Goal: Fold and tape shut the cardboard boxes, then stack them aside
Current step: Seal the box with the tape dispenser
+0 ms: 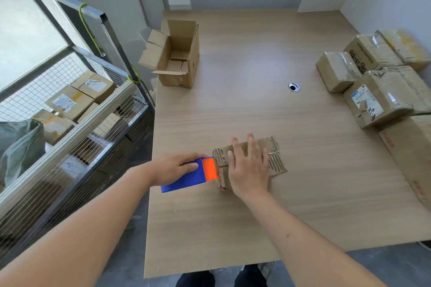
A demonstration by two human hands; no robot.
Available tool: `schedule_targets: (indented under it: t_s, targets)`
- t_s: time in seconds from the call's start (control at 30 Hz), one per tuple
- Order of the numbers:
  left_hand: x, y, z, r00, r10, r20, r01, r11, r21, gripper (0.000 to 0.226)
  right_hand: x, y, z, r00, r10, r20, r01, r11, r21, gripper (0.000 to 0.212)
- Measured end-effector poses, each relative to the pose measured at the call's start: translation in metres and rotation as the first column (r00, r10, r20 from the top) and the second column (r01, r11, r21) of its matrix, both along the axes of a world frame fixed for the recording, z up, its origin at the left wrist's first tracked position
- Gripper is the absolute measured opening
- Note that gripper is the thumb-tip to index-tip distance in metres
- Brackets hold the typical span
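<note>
A small, worn cardboard box point(275, 158) lies on the wooden table point(256, 105) near its front edge. My right hand point(249, 168) presses flat on top of the box, fingers straight. My left hand point(177, 168) grips a blue and orange tape dispenser point(193, 176), whose orange end touches the box's left side. An open cardboard box point(179, 56) with its flaps up stands at the table's far left. Several taped boxes point(377, 91) sit together along the right edge.
A wire-mesh cart point(70, 123) with more parcels stands left of the table. A cable hole point(294, 87) is set in the tabletop's middle. White walls close the far side and the right.
</note>
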State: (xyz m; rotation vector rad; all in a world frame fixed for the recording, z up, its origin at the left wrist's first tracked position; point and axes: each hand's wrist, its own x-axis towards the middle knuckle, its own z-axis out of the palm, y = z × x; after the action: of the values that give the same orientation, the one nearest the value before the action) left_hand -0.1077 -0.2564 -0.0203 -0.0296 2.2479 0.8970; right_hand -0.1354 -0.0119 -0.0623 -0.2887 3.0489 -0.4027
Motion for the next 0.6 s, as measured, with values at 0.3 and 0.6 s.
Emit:
schedule_targets:
  t_s: [0.3, 0.6]
  targets:
    - [0.015, -0.015, -0.024, 0.999, 0.016, -0.043, -0.007, 0.979, 0.204, 0.044, -0.005, 0.003, -0.013, 0.993, 0.067, 0.102, -0.081, 0.986, 0.145, 0.066]
    - [0.028, -0.025, -0.028, 0.999, -0.049, 0.017, 0.044, 0.971, 0.235, 0.041, -0.005, 0.003, -0.012, 0.988, 0.077, 0.134, -0.099, 0.981, 0.167, 0.069]
